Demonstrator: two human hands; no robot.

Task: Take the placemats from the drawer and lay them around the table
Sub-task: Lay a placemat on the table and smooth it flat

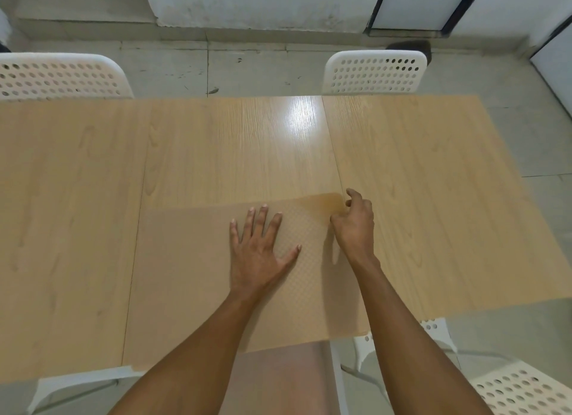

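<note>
A thin translucent placemat [192, 275] with a fine dotted texture lies on the near side of the light wooden table [77, 197], its front edge reaching the table's near edge. My left hand [258, 253] rests flat on the mat with fingers spread. At the mat's far right corner, my right hand [354, 225] has its fingers curled and pinches that corner, which is lifted a little off the table. No drawer is in view.
Two white perforated chairs stand at the far side, one at the left [58, 77] and one at the right [374, 72]. Another white chair [523, 390] is at the near right. Grey tiled floor [247, 67] and a wall lie beyond.
</note>
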